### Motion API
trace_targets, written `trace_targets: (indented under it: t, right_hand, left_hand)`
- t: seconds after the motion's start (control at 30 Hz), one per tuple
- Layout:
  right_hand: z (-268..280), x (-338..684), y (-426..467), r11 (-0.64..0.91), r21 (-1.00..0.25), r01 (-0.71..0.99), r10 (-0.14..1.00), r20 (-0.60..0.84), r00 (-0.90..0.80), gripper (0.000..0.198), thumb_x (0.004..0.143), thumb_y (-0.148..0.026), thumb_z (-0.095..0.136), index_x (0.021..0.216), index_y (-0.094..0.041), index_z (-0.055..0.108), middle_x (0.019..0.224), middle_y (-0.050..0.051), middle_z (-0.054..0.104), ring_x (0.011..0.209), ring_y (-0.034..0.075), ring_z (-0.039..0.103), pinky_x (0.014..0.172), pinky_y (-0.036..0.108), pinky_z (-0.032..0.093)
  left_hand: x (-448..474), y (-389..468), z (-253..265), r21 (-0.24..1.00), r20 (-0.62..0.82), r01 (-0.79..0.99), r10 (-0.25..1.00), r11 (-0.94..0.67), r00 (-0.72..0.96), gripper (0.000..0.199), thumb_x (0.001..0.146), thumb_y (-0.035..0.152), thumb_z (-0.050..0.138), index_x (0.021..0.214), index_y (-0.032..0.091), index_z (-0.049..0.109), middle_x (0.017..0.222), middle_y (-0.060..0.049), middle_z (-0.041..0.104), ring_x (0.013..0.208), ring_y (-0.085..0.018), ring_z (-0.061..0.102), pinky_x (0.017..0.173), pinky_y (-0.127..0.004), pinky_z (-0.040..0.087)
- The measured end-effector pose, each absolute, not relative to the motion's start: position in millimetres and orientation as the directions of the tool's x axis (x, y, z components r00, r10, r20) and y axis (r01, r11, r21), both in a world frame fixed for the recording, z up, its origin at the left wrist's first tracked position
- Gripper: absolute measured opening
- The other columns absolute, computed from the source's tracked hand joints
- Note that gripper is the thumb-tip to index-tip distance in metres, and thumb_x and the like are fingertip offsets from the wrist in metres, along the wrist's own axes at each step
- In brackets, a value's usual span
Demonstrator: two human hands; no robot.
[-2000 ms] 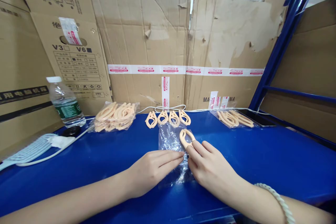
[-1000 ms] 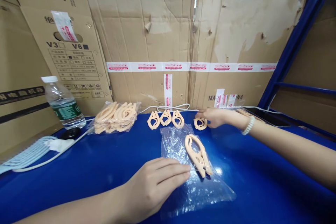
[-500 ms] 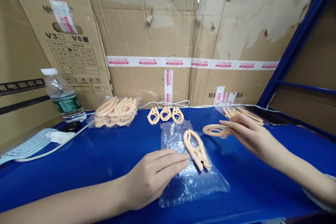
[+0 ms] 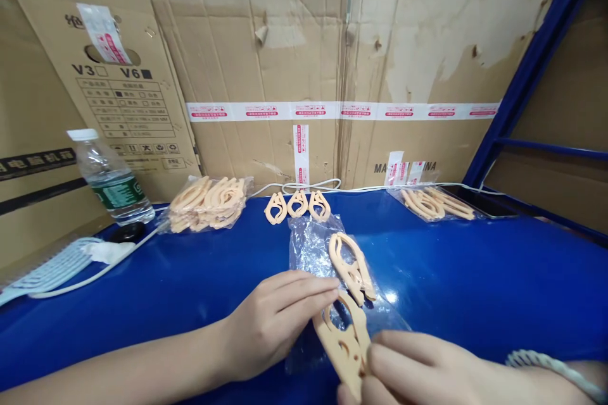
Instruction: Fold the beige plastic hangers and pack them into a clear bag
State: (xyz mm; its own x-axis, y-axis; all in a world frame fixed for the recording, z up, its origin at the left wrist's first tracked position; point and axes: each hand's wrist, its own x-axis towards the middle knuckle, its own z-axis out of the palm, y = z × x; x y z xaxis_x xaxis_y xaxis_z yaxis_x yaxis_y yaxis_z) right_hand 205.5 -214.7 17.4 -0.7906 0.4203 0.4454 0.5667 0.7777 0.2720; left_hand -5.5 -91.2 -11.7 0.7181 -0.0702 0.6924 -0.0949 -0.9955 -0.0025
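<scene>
A clear plastic bag (image 4: 311,243) lies flat on the blue table, with one beige folding hanger (image 4: 352,266) in it, folded up. My left hand (image 4: 280,316) is closed over the bag, thumb and fingers pinching its film; the fingertips are partly hidden. In my right hand (image 4: 427,367), at the front, a second folded hanger (image 4: 342,342) is gripped by its lower end. Its rounded end reaches my left fingertips, over the bag. I cannot tell whether that end is inside the bag.
Three folded hangers (image 4: 297,204) stand in a row at the back. Bagged hangers (image 4: 209,202) lie left, and another bagged set (image 4: 434,204) right, beside a dark phone (image 4: 489,205). A water bottle (image 4: 116,186) and a light-blue hairbrush (image 4: 52,266) are at left. Cardboard (image 4: 256,69) walls the back.
My right hand has brought its hanger from the right down and left to the front of the bag, by my left fingertips. My left hand has stayed nearly in place.
</scene>
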Motion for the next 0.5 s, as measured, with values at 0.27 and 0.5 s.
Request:
trace_targets:
  t: [0.27, 0.5]
  right_hand:
    - [2, 186, -187, 0.662, 0.552, 0.507, 0.363, 0.356, -0.861, 0.028, 0.09, -0.01, 0.048, 0.107, -0.006, 0.069, 0.085, 0.012, 0.07, 0.072, 0.025, 0.065, 0.068, 0.038, 0.057]
    - [-13, 185, -183, 0.588, 0.455, 0.669, 0.555, 0.375, -0.743, 0.037, 0.091, -0.022, 0.048, 0.115, -0.001, 0.067, 0.106, 0.019, 0.071, 0.098, 0.034, 0.067, 0.084, 0.043, 0.059]
  left_hand:
    - [-4, -94, -10, -0.028, 0.721, -0.09, -0.083, -0.996, 0.688, 0.029, 0.094, 0.003, 0.046, 0.118, 0.002, 0.062, 0.113, -0.018, 0.072, 0.109, -0.022, 0.067, 0.097, -0.032, 0.057]
    - [-3, -93, -12, -0.022, 0.728, -0.093, -0.079, -0.995, 0.681, 0.03, 0.092, 0.001, 0.048, 0.118, 0.001, 0.062, 0.115, -0.018, 0.071, 0.111, -0.022, 0.066, 0.099, -0.032, 0.055]
